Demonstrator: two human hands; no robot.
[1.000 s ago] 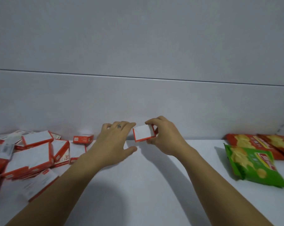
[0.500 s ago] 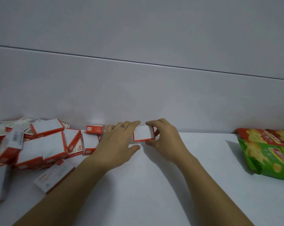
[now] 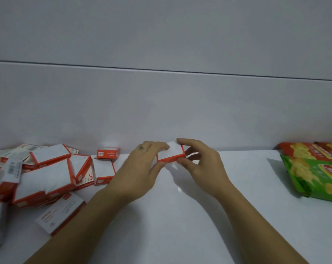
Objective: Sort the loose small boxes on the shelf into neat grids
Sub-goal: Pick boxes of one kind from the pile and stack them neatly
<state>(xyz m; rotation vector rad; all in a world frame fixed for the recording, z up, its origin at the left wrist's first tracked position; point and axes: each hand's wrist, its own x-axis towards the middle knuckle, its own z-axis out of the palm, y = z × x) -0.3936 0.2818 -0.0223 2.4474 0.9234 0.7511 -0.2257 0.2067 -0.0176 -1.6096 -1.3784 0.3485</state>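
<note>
Two hands show, the left hand (image 3: 140, 172) and the right hand (image 3: 201, 164), with one small box (image 3: 170, 154) between them. The heap of boxes (image 3: 45, 178) holds at least ten; overlaps hide the exact number. There are three snack bags: one green bag (image 3: 313, 176) and two orange bags (image 3: 298, 151).

Shelf (image 3: 237, 206): smooth white surface with a faint sheen.
Wall (image 3: 161, 101): smooth, matt grey panels.
Boxes (image 3: 47, 176): thin card, matt white faces, red printed edges.
Held box (image 3: 170, 154): the same matt white and red card.
Bags (image 3: 313, 174): glossy, crinkled plastic film, printed green and red.
</note>
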